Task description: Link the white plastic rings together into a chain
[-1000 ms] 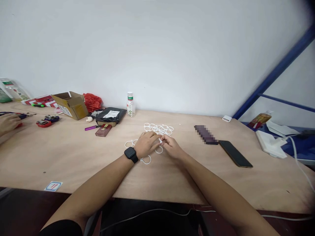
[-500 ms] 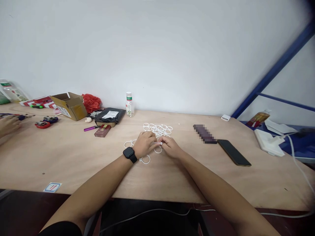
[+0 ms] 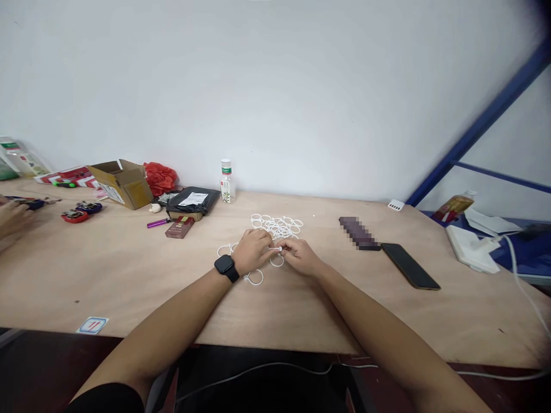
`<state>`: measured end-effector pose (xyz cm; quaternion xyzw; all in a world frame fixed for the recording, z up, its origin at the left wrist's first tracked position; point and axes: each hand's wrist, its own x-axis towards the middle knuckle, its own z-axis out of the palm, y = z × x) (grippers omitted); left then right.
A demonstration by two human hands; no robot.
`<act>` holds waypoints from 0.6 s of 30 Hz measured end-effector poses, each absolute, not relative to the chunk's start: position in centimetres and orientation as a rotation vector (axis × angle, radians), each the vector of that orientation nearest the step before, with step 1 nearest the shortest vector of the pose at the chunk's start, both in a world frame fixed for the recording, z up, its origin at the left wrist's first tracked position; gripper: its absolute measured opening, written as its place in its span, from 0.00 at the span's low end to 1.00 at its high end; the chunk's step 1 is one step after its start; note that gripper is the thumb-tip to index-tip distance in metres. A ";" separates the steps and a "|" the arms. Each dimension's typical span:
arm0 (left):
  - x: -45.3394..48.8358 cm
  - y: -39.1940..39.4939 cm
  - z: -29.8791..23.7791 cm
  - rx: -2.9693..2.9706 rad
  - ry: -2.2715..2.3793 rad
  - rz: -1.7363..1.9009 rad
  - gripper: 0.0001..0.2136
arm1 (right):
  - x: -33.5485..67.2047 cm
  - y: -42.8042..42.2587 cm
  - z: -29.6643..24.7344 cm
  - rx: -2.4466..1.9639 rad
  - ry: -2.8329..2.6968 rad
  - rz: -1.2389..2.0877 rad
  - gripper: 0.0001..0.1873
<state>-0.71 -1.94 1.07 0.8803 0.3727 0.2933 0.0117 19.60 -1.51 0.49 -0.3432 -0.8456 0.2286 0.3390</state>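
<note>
My left hand (image 3: 253, 252), with a black watch on its wrist, and my right hand (image 3: 299, 256) meet at the middle of the wooden table (image 3: 129, 275). Both pinch a small white ring (image 3: 278, 250) between their fingertips, fingers curled. A pile of several white rings (image 3: 278, 225) lies just beyond my hands. More white rings lie to the left of my left hand (image 3: 224, 250) and below it (image 3: 255, 278).
A black phone (image 3: 410, 265) and a dark blurred object (image 3: 357, 232) lie to the right. A small bottle (image 3: 225, 181), black bag (image 3: 193, 201), red-brown pack (image 3: 179, 227), purple lighter (image 3: 155, 223) and cardboard box (image 3: 121, 183) stand at the left back. Another person's hand (image 3: 11, 221) rests at far left.
Hardly anything has moved. My hands stay together on the ring, with only slight finger shifts; the view shifted a little.
</note>
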 end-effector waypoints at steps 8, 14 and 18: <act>-0.7 -2.1 1.2 2.759 1.154 0.881 0.15 | 19.5 -1.5 0.3 -0.891 -2.221 0.533 0.09; -0.5 -2.1 1.3 2.758 1.143 0.870 0.15 | 19.4 -1.5 0.3 -0.892 -2.238 0.518 0.10; -0.5 -2.1 1.2 2.755 1.155 0.869 0.15 | 19.4 -1.5 0.4 -0.878 -2.240 0.517 0.12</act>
